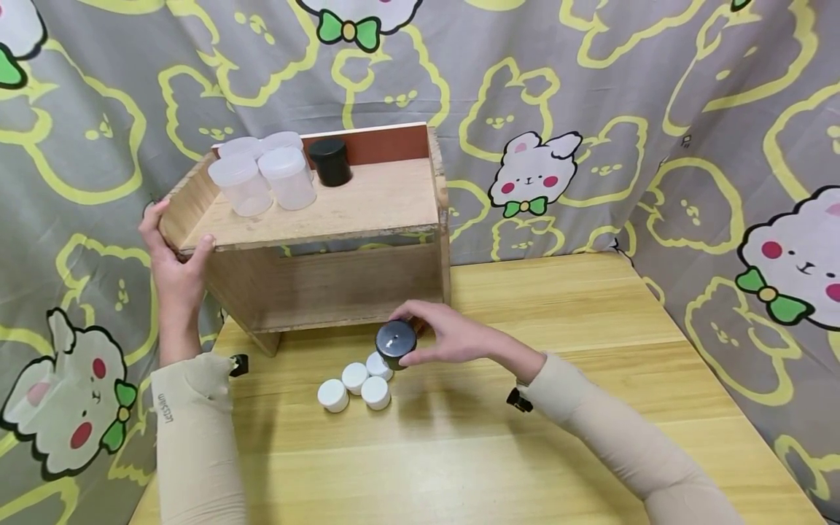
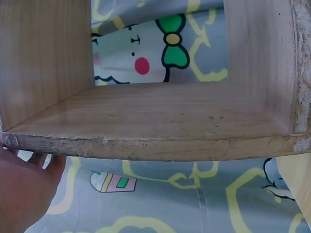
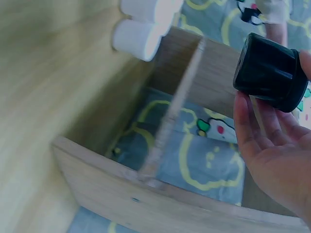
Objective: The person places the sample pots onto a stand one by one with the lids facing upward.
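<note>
My right hand (image 1: pixel 453 334) holds a black jar (image 1: pixel 396 341) between thumb and fingers, in front of the wooden shelf's lower opening; the right wrist view shows the same black jar (image 3: pixel 266 73) in the fingers. My left hand (image 1: pixel 177 273) grips the upper left corner of the wooden shelf (image 1: pixel 341 219), thumb on the front edge. On the shelf's top board stand several translucent jars (image 1: pixel 289 179) grouped at the left, with another black jar (image 1: pixel 331 162) beside them. In the left wrist view, the left hand (image 2: pixel 29 189) lies against the board's edge (image 2: pixel 160 148).
Several small white jars (image 1: pixel 355 378) stand close together on the wooden table (image 1: pixel 459 452), just left of and below the held black jar. A patterned curtain (image 1: pixel 459 44) hangs behind the shelf and along both sides.
</note>
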Available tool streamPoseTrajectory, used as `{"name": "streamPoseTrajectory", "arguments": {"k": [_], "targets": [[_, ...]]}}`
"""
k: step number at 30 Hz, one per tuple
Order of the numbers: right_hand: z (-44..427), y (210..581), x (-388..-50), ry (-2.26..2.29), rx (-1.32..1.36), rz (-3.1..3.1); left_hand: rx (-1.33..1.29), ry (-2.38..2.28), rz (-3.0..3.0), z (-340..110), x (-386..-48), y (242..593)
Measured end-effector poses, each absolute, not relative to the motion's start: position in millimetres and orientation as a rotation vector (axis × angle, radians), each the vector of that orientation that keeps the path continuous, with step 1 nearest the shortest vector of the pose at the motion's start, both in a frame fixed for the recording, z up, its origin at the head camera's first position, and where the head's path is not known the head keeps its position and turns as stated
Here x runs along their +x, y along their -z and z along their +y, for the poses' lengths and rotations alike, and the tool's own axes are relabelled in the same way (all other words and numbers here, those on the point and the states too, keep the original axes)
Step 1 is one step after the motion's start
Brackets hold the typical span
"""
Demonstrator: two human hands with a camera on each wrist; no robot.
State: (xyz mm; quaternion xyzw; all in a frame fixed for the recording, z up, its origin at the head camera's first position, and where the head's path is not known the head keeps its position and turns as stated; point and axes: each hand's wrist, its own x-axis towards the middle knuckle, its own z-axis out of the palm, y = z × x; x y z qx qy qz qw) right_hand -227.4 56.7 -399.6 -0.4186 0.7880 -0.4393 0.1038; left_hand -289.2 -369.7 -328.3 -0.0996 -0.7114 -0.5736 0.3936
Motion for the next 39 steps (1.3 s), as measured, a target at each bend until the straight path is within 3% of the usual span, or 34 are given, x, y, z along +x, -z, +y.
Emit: {"name": "streamPoseTrajectory", "arguments": {"k": [17, 39], "targets": [[58, 337, -234, 1.493, -1.271, 2.424, -0.264, 1.440, -1.806, -372, -287, 329], [41, 301, -242, 1.755, -1.235, 2.552, -0.266, 1.461, -1.808, -370, -281, 330]]}}
